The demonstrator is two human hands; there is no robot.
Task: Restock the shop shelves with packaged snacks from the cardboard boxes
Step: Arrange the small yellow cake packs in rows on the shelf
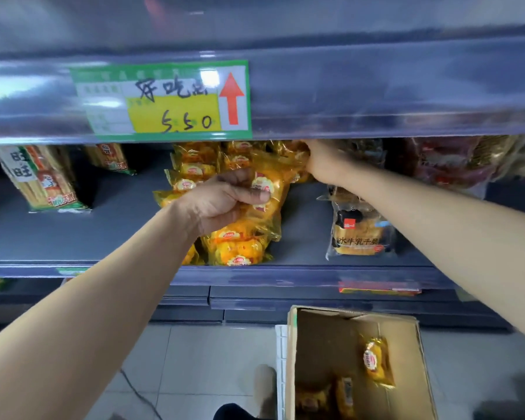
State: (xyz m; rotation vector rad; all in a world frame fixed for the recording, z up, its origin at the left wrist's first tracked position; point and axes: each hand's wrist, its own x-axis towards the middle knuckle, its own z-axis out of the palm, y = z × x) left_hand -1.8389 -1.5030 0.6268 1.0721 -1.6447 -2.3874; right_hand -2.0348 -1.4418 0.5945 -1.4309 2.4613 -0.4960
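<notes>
Both arms reach into the grey middle shelf (73,237). My left hand (225,198) pinches the top of a yellow snack packet (267,189) held upright over a pile of like yellow packets (240,250). My right hand (319,160) is further back, its fingers closed on another yellow packet (288,153) under the upper shelf lip; the fingertips are partly hidden. On the floor below stands an open cardboard box (325,334) with a few yellow packets inside (376,362).
A price label (161,98) marked 5.50 sits on the upper shelf edge. Green-and-orange snack bags (40,177) stand at the left, a dark bread bag (358,228) and red packs (443,165) at the right. My shoe (264,386) is beside the box on the tiled floor.
</notes>
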